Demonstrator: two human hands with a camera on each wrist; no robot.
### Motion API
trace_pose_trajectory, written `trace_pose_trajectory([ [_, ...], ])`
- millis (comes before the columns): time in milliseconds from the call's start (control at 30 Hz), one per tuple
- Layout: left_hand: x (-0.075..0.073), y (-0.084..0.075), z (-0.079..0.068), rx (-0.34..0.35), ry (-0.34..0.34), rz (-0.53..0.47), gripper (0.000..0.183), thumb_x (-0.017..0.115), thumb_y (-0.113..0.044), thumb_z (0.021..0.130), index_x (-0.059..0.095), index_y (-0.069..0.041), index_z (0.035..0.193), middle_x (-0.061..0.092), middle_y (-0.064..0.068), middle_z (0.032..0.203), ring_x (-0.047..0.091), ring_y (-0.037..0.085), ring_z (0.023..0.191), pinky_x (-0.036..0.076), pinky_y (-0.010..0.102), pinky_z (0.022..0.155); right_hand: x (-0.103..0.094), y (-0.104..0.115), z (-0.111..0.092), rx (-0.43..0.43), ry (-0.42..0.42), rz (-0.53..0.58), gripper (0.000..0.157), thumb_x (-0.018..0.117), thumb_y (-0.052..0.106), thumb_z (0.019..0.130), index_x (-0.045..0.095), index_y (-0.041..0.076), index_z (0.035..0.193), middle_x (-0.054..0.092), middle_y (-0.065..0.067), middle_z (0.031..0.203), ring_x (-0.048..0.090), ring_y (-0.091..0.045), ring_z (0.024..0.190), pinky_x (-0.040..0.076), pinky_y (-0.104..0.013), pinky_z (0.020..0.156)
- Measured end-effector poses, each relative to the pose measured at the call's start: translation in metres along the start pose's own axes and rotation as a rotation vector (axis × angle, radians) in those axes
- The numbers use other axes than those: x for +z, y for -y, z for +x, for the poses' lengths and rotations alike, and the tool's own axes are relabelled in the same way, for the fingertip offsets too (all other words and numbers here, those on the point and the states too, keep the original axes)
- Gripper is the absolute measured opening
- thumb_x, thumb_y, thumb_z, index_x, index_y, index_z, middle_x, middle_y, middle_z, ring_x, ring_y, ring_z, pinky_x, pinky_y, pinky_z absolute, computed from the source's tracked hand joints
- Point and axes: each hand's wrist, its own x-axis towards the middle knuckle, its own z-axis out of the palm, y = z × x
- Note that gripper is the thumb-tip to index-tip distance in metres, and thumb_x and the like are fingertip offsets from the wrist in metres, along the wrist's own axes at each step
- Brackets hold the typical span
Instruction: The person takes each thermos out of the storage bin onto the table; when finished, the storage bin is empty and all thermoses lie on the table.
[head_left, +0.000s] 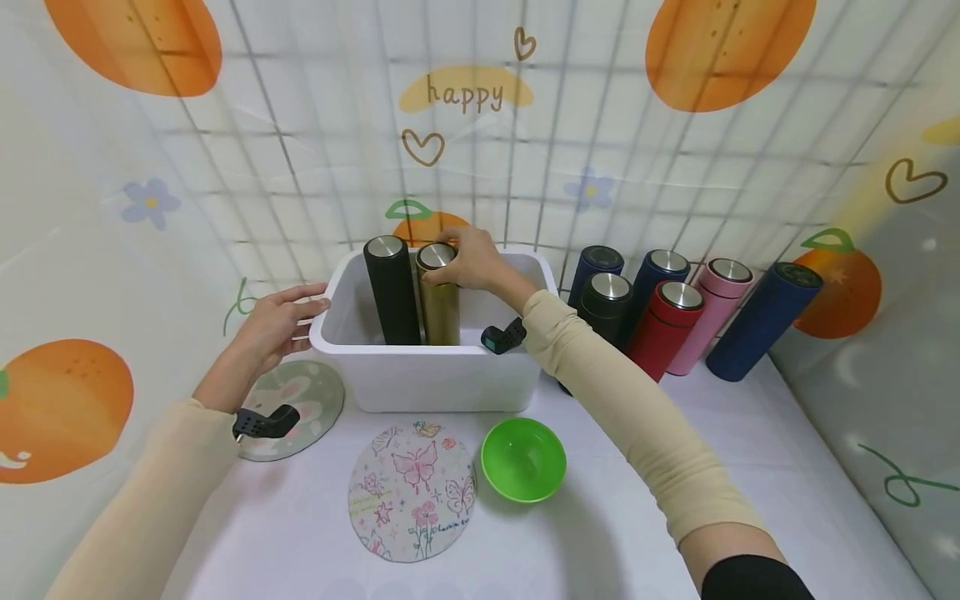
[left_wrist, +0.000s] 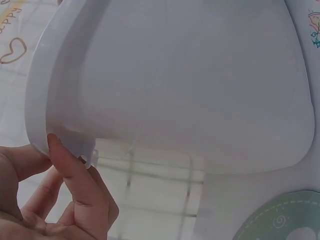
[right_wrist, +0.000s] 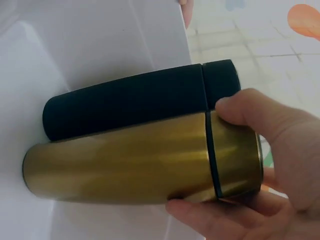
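Note:
A white plastic bin stands near the back of the table. My left hand pinches its left rim, with a thumb and a finger on the edge in the left wrist view. Inside the bin, my right hand grips a gold thermos flask around its lid end. The right wrist view shows the thumb on one side of the lid and fingers on the other. Right beside the gold flask leans a black thermos flask with a silver-topped lid. Both flasks rise above the bin's rim.
To the bin's right stand several more flasks, among them a red flask, a pink flask and a tilted blue flask. In front lie a green bowl and a butterfly-patterned round mat. A green round mat lies left.

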Motion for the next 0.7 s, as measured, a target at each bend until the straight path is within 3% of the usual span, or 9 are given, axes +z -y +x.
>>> trace_pose_trajectory([
  [167,0.003,0.0,0.002,-0.005,0.0,0.022,0.062,0.066,-0.029,0.098,0.042,-0.013,0.153,0.067,-0.006,0.107,0.069,0.013,0.085,0.057,0.027,0.068,-0.007,0.0,-0.007,0.021,-0.033,0.031,0.052,0.088,0.03,0.075,0.067,0.007,0.117,0.065,-0.004,0.109,0.058,-0.019,0.093,0.05,-0.029,0.073],
  [367,0.002,0.001,0.002,-0.008,-0.014,0.044,0.061,0.065,-0.029,0.099,0.041,-0.015,0.154,0.063,-0.004,0.113,0.069,0.013,0.087,0.057,0.027,0.07,-0.017,0.01,-0.014,-0.046,-0.078,0.048,0.052,0.087,0.03,0.076,0.067,0.007,0.117,0.066,-0.005,0.106,0.06,-0.018,0.094,0.049,-0.028,0.074],
  [700,0.001,0.001,0.001,-0.006,-0.003,0.016,0.062,0.066,-0.028,0.099,0.041,-0.014,0.154,0.067,-0.007,0.106,0.069,0.013,0.084,0.056,0.027,0.067,-0.038,0.029,-0.039,-0.062,-0.121,0.153,0.058,0.088,0.027,0.076,0.063,0.007,0.124,0.07,-0.005,0.107,0.065,-0.015,0.091,0.052,-0.028,0.072],
])
